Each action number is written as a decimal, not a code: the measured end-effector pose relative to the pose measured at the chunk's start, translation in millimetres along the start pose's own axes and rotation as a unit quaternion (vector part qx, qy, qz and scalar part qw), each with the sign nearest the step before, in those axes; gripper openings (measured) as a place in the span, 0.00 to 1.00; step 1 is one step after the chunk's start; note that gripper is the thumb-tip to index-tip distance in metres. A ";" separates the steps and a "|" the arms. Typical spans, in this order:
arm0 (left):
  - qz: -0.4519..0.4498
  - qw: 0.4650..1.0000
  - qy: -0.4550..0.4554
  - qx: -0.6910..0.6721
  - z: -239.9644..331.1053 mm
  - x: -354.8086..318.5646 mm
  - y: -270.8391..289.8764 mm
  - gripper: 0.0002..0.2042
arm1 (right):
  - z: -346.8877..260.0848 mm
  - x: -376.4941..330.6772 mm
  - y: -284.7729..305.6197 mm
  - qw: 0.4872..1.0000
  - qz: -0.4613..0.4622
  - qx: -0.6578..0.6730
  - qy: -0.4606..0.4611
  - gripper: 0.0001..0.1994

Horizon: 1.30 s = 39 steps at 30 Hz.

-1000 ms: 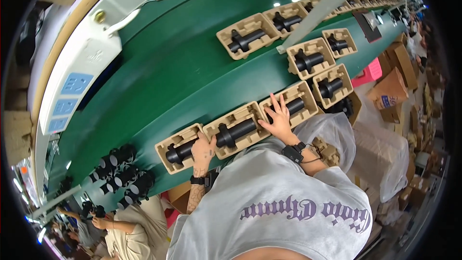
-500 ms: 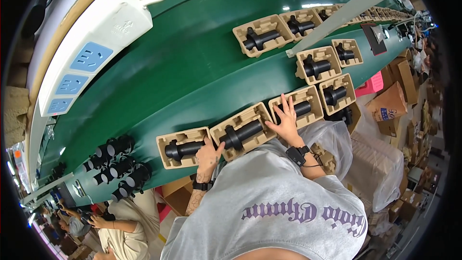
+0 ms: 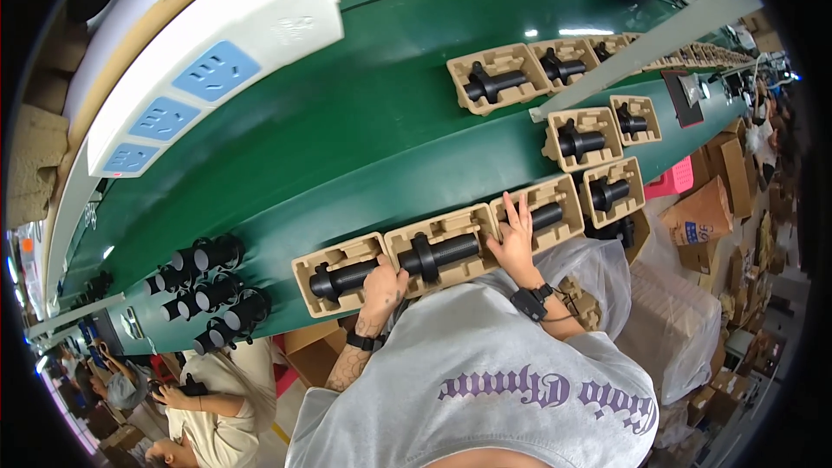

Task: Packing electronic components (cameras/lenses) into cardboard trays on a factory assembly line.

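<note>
Three tan moulded-pulp trays stand side by side along the near edge: a left tray, a middle tray and a right tray. Each holds a black cylindrical part with a ring-like collar; the middle cylinder shows most fully. My left hand closes its fingers and thumb over the walls where the left and middle trays meet, beside the left cylinder. My right hand lies with spread fingers across the near wall of the right tray, partly covering its cylinder.
Several loose black cylinders stand on the green bench at left. More filled trays line the far side. A slanting metal bar crosses at right; a white power strip hangs upper left. Another person sits lower left.
The middle tray has turned from a slant into line with its neighbours, and its gap to the left tray has closed. Both hands stay on the trays. The view has shifted slightly.
</note>
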<state>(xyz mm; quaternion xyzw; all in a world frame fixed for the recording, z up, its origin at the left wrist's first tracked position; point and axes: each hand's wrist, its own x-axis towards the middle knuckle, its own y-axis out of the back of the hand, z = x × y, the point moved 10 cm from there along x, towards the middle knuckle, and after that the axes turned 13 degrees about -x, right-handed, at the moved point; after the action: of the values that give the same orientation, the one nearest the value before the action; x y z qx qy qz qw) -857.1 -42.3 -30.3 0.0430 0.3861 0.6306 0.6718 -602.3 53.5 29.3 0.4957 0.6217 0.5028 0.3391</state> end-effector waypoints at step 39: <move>0.285 0.928 -0.107 0.216 -29.4 155.6 241.6 0.15 | -175.3 259.5 -138.3 0.992 0.091 0.070 0.046 0.13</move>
<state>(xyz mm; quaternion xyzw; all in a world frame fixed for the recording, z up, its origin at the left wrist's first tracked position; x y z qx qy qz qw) -1085.2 130.7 8.5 0.3621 0.4104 0.6885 0.4758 -874.0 250.9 -37.3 0.5488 0.6229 0.5090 0.2273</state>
